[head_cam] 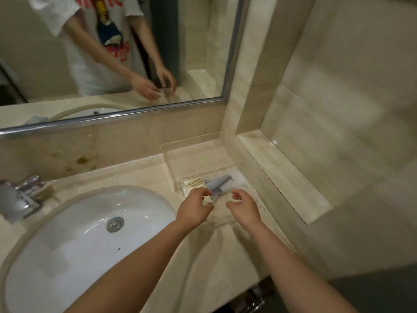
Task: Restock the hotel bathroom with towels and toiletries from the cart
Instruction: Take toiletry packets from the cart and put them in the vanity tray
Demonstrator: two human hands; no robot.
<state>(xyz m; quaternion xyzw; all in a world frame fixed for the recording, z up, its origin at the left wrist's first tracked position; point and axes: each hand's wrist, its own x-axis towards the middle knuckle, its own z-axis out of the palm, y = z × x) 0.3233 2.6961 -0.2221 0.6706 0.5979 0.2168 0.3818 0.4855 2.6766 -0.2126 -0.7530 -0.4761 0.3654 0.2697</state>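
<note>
A clear acrylic amenity tray (pixel 191 150) stands on the beige marble counter in the back right corner. In its front part lie pale grey toiletry packets (pixel 220 182) and a small packet with gold lines (pixel 193 183). My left hand (pixel 195 206) pinches the near end of a grey packet at the tray's front. My right hand (pixel 243 206) hovers just right of it with fingers loosely curled, holding nothing that I can see.
A white oval sink (pixel 67 245) fills the left of the counter, with a chrome tap (pixel 21 195) behind it. A large mirror (pixel 112 53) hangs above. A tiled ledge (pixel 284 175) runs along the right wall.
</note>
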